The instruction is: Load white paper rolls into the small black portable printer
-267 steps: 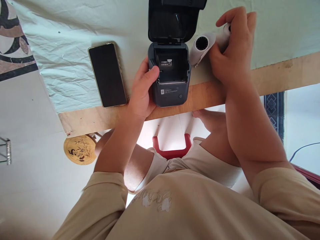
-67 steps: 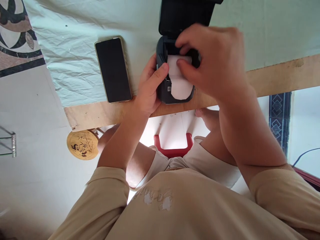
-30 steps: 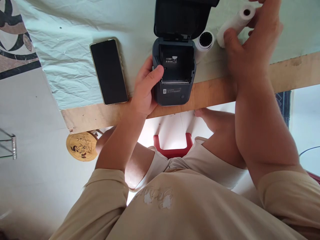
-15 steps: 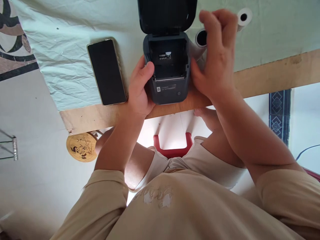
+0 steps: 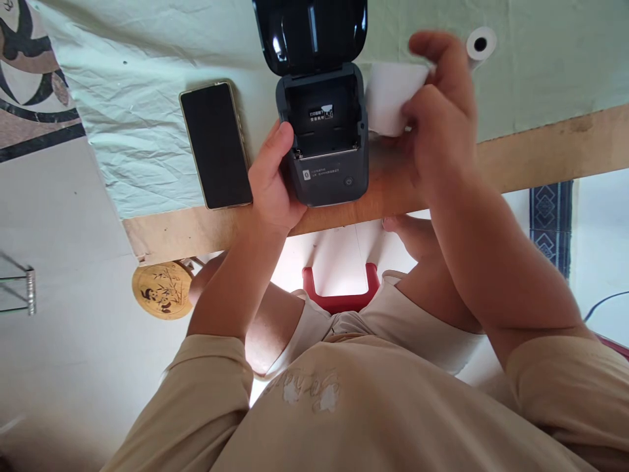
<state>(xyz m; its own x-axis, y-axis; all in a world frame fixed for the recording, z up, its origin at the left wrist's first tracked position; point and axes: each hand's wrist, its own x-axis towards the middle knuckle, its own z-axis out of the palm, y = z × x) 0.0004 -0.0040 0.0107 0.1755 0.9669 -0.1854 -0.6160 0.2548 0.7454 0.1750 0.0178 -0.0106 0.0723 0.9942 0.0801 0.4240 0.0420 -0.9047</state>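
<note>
A view looking straight down over a seated person's chest and arms to the near edge of a table (image 5: 540,147) covered with a pale green cloth (image 5: 122,98).

The left hand (image 5: 270,180) is wrapped around the near left corner of a small dark label printer (image 5: 324,151), thumb pressed against its left wall and fingers out of sight beneath or behind it. The grip appears to brace the printer so it does not slide on the cloth. The printer's lid (image 5: 309,29) stands tipped back, away from the hand, leaving the paper bay (image 5: 324,121) open and empty, with a small white sticker on its back wall.

The right hand (image 5: 439,115) is raised just to the right of the printer, fingers curled and pinching a white paper roll (image 5: 393,98). The roll is held off the table, right beside the open bay and level with it, its broad white face turned toward the camera.

Beyond the right hand's fingertips, a second paper roll (image 5: 480,44) lies on the cloth, its hollow core facing the camera. To the left of the left hand, close beside it, a black-screened phone (image 5: 216,144) lies flat.
</note>
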